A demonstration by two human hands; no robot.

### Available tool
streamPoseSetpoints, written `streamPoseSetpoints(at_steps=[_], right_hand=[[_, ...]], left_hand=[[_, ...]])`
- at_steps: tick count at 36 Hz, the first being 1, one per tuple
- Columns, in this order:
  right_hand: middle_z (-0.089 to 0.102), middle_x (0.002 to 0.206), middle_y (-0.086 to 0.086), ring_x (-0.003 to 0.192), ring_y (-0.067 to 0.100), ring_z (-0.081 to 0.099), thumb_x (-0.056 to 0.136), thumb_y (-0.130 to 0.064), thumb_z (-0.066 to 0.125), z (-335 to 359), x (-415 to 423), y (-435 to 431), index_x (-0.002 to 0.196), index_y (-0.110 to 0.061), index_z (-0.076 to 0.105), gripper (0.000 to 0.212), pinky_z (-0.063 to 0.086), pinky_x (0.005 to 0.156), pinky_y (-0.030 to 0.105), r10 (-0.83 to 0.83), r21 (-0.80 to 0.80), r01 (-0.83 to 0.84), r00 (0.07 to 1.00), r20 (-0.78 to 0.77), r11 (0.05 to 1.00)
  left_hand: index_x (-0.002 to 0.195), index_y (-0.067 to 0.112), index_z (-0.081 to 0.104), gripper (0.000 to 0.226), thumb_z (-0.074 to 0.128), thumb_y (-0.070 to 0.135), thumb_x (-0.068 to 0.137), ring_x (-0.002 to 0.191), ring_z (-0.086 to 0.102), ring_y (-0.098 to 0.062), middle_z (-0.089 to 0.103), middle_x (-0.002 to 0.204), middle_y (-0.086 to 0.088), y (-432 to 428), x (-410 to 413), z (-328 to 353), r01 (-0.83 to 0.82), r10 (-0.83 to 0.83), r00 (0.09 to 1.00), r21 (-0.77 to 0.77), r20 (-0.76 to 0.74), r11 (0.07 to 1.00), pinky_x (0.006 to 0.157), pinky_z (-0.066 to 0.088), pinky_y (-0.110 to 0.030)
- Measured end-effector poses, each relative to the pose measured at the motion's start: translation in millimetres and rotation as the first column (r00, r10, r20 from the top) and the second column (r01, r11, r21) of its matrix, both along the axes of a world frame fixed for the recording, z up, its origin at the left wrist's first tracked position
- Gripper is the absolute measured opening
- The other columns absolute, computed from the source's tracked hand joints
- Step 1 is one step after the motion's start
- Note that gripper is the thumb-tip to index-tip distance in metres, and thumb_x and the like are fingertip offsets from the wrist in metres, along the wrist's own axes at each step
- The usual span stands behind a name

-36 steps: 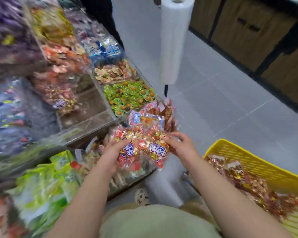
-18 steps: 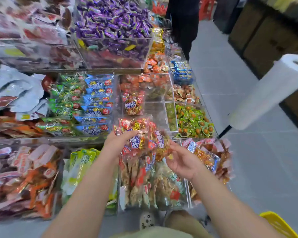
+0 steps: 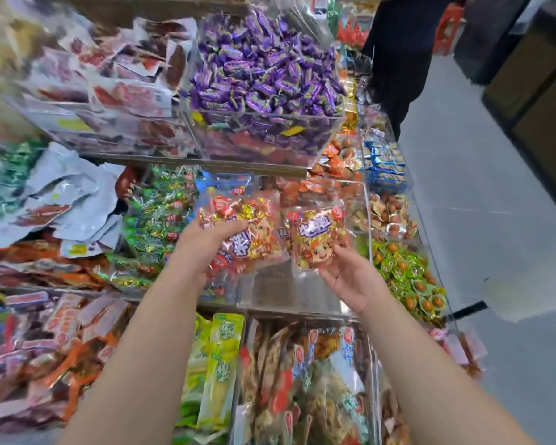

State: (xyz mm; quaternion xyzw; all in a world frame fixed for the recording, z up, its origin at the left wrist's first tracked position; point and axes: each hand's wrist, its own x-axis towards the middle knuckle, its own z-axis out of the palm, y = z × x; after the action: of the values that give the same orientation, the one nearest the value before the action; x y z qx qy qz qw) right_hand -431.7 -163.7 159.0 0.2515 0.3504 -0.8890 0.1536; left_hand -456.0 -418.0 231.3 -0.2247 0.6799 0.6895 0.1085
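Note:
My left hand (image 3: 203,242) grips a stack of clear snack packets (image 3: 247,229) with red, gold and blue print. My right hand (image 3: 350,277) is palm up and holds one more packet of the same kind (image 3: 318,236) by its lower edge, just right of the stack. Both hands hover over a nearly bare clear acrylic bin (image 3: 289,290) on the middle shelf. Several packets overlap in the left hand, so their number is hidden.
Purple sweets (image 3: 264,78) fill the bin above. Green packets (image 3: 161,220) lie left, green-and-orange snacks (image 3: 405,277) right. Long green packs (image 3: 219,367) and brown snack bags (image 3: 305,390) fill the lower shelf. A person in dark clothes (image 3: 398,59) stands up the grey-tiled aisle. A white bag roll (image 3: 527,293) is at right.
My view swung from the yellow basket and floor up to the shelves. Both hands rose with the packets to the middle shelf, and the right hand now holds one packet apart from the stack.

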Motion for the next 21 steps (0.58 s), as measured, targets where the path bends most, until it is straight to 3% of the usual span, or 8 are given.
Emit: streamPoseSetpoints(at_steps=[2, 4, 8, 12, 14, 16, 21], right_hand=[[0.070, 0.079, 0.007, 0.069, 0.017, 0.068, 0.073, -0.014, 0.070, -12.9, -17.5, 0.0, 0.095, -0.008, 0.057, 0.026, 0.059, 0.064, 0.028, -0.024, 0.044, 0.022, 0.998, 0.049, 0.999], [0.069, 0.077, 0.004, 0.064, 0.014, 0.066, 0.084, -0.020, 0.066, -24.9, -35.1, -7.4, 0.095, -0.011, 0.060, 0.015, 0.058, 0.060, 0.025, -0.071, 0.066, 0.063, 0.990, 0.126, 0.996], [0.064, 0.058, -0.002, 0.044, 0.006, 0.058, 0.092, -0.016, 0.059, -43.3, -64.0, -34.2, 0.088, -0.016, 0.053, 0.007, 0.044, 0.038, 0.016, -0.136, 0.167, 0.109, 0.978, 0.160, 0.980], [0.060, 0.081, 0.006, 0.062, 0.013, 0.058, 0.086, 0.005, 0.061, -64.7, -78.1, -54.5, 0.095, -0.014, 0.051, 0.023, 0.047, 0.047, 0.017, -0.052, 0.426, -0.011, 0.989, 0.137, 0.905], [0.060, 0.083, 0.007, 0.071, 0.020, 0.060, 0.080, 0.005, 0.067, -76.3, -81.8, -60.5, 0.096, -0.009, 0.051, 0.026, 0.051, 0.062, 0.026, 0.026, 0.574, -0.122, 0.985, 0.173, 0.809], [0.063, 0.088, 0.008, 0.082, 0.023, 0.061, 0.074, -0.006, 0.077, -85.3, -86.1, -64.2, 0.094, -0.010, 0.053, 0.031, 0.051, 0.077, 0.035, 0.094, 0.732, -0.242, 0.967, 0.238, 0.637], [0.063, 0.111, 0.013, 0.098, 0.027, 0.062, 0.064, -0.019, 0.085, -100.6, -102.6, -72.6, 0.113, -0.006, 0.056, 0.058, 0.052, 0.085, 0.039, 0.182, 0.882, -0.347, 0.936, 0.303, 0.320]], left_hand=[[0.094, 0.024, 0.055, 0.050, 0.088, 0.031, 0.056, 0.071, 0.071, -0.031, 0.075, 0.088, -0.010, -8.6, -14.0, 2.1, -0.040, 0.042, 0.999, 0.060, -0.024, 0.997, 0.058, 0.057, -0.046], [0.103, 0.016, 0.058, 0.040, 0.081, 0.023, 0.070, 0.054, 0.069, -0.025, 0.074, 0.072, -0.007, -14.2, -25.4, 5.4, -0.043, 0.047, 0.999, 0.127, -0.024, 0.991, 0.042, 0.052, -0.036], [0.100, 0.006, 0.063, 0.026, 0.069, 0.024, 0.083, 0.049, 0.067, -0.021, 0.071, 0.069, -0.008, -19.8, -41.9, 5.0, 0.012, -0.008, 1.000, 0.212, -0.017, 0.977, 0.036, 0.048, -0.024], [0.101, 0.007, 0.063, 0.047, 0.076, 0.033, 0.064, 0.062, 0.071, -0.022, 0.074, 0.076, -0.006, -18.0, -55.7, 0.3, 0.014, -0.021, 0.999, 0.218, 0.030, 0.976, 0.046, 0.054, -0.030], [0.102, 0.008, 0.063, 0.050, 0.076, 0.033, 0.061, 0.066, 0.072, -0.022, 0.074, 0.077, -0.005, -16.7, -60.3, -2.7, 0.026, -0.039, 0.998, 0.225, 0.050, 0.974, 0.050, 0.055, -0.032], [0.103, 0.008, 0.062, 0.049, 0.076, 0.032, 0.062, 0.068, 0.073, -0.022, 0.075, 0.077, -0.005, -16.4, -62.5, -6.2, 0.041, -0.058, 0.996, 0.225, 0.068, 0.973, 0.052, 0.056, -0.031], [0.111, 0.008, 0.063, 0.042, 0.074, 0.030, 0.076, 0.081, 0.073, -0.026, 0.075, 0.090, -0.008, -20.0, -67.3, -19.3, 0.031, -0.055, 0.994, 0.230, 0.097, 0.973, 0.072, 0.061, -0.042]])
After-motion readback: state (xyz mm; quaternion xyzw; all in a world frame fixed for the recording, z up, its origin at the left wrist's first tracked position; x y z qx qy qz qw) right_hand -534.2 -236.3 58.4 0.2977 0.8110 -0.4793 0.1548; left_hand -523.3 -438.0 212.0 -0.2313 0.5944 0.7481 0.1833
